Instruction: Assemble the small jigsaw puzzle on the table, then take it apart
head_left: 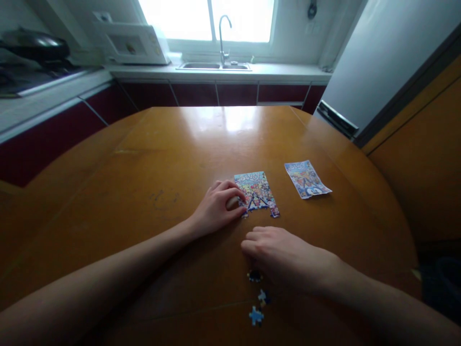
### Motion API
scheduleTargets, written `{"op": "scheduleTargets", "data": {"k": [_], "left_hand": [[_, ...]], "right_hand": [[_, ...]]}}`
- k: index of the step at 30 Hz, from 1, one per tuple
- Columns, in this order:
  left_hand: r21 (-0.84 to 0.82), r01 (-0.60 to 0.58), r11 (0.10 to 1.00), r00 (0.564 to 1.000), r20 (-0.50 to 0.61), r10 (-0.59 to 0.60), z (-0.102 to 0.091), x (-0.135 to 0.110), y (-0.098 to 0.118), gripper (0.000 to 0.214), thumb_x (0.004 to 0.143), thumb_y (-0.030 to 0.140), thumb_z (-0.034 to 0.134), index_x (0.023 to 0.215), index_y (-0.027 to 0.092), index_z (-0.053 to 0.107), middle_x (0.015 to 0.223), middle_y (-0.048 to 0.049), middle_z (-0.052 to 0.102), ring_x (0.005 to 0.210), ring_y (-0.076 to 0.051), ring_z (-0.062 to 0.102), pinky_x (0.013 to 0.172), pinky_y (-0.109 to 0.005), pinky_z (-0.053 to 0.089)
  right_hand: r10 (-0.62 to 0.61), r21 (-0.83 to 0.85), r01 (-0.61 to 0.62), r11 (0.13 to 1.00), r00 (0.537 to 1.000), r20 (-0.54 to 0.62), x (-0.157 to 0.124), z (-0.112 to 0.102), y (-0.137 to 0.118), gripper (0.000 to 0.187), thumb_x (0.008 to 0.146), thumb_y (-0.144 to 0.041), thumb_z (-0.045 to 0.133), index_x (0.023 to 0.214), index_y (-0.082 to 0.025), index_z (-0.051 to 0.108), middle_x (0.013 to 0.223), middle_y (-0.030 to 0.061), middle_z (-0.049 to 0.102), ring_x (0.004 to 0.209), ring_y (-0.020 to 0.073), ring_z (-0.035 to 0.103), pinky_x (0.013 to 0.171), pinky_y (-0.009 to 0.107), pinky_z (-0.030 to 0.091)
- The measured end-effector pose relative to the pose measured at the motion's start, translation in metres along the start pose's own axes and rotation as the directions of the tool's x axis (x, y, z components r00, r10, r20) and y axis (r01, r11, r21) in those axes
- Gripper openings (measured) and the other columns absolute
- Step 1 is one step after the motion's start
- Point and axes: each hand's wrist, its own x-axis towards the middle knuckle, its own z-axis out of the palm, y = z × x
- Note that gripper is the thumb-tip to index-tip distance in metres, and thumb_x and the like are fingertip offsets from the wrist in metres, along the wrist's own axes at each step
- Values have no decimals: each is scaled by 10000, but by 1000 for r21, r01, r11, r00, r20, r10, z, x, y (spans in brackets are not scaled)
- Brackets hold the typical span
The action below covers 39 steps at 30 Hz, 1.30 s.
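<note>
A person's left hand point(220, 205) rests on a wooden table point(151, 163), fingers curved and thumb held apart below them, the tips at the left edge of a partly built jigsaw puzzle point(255, 185). The puzzle lies flat just right of those fingertips, its lower edge ragged, with a gap in the middle. If the fingertips pressed sideways, they could slide the puzzle or loosen its edge, as only light contact seems to steady it.

Nearer the viewer, below the right fingers, lie loose pieces: a dark piece point(255, 276), then a light blue piece point(256, 316), and slightly right, a small cluster point(262, 297). A sweep of the wrist could scatter them.

The right hand point(277, 246) is just below the puzzle, fingers curled together; I cannot tell whether they pinch anything. A piece turned wrongly there might be forced and bent. Beyond, to the right of both hands' fingers, a creased picture sheet point(306, 178) lies apart.
</note>
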Motion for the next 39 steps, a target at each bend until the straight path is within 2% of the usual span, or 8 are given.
{"op": "scheduleTargets", "data": {"k": [2,5,10,12,14,20,30,39], "left_hand": [[1,-7,1000,1000,-1,7,0,0,-1,100,839,307,736,931,274,719,1073,-25,645,1071,-241,534,984,-424,439],[10,-1,1000,1000,-4,1,1,0,-1,93,848,311,724,933,273,720,1074,-28,647,1078,-244,531,988,-428,436],[6,-10,1000,1000,-2,10,2,0,-3,117,842,327,731,942,268,721,1089,-28,650,1074,-242,531,981,-421,440],[8,-4,1000,1000,3,4,2,0,-3,123,845,337,728,947,268,722,1092,-31,650,1074,-246,530,984,-430,438],[11,5,1000,1000,2,-6,2,0,-3,127,845,346,727,946,269,723,1087,-34,650,1072,-249,530,985,-438,437],[11,1,1000,1000,-3,-1,2,0,-1,109,824,309,740,923,267,722,1075,-23,650,1066,-241,535,980,-427,439],[2,13,1000,1000,3,-13,2,0,-1,130,805,298,744,929,264,721,1088,-31,646,1081,-253,529,985,-442,441],[5,12,1000,1000,-1,-12,3,0,0,126,801,285,742,924,262,722,1084,-29,647,1072,-248,532,984,-432,437]], "right_hand": [[52,84,-48,995,997,-52,0,-2,2,132,884,-91,563,901,-184,656,868,37,684,794,174,600,752,280,472],[156,251,-99,963,964,-216,3,-3,9,267,860,-32,540,949,-209,718,1006,44,706,892,167,636,805,278,486],[398,493,-140,859,789,-469,12,0,29,150,860,-113,633,856,-186,764,834,44,734,753,157,650,713,287,507],[480,559,-164,813,732,-484,13,1,35,108,838,-138,669,841,-179,769,814,51,750,743,166,668,708,298,516],[536,611,-182,770,705,-465,14,3,39,100,811,-128,678,825,-172,767,807,55,754,736,172,682,699,298,526],[569,646,-221,730,721,-396,21,15,35,114,804,-116,655,777,-170,753,747,42,746,690,167,677,654,282,511],[580,413,-425,805,709,-402,29,22,29,156,838,-175,650,694,-191,708,711,39,724,653,161,633,634,278,447],[566,246,-511,824,720,-401,33,27,28,179,870,-204,628,692,-188,630,740,39,681,669,162,591,653,288,416]]}}
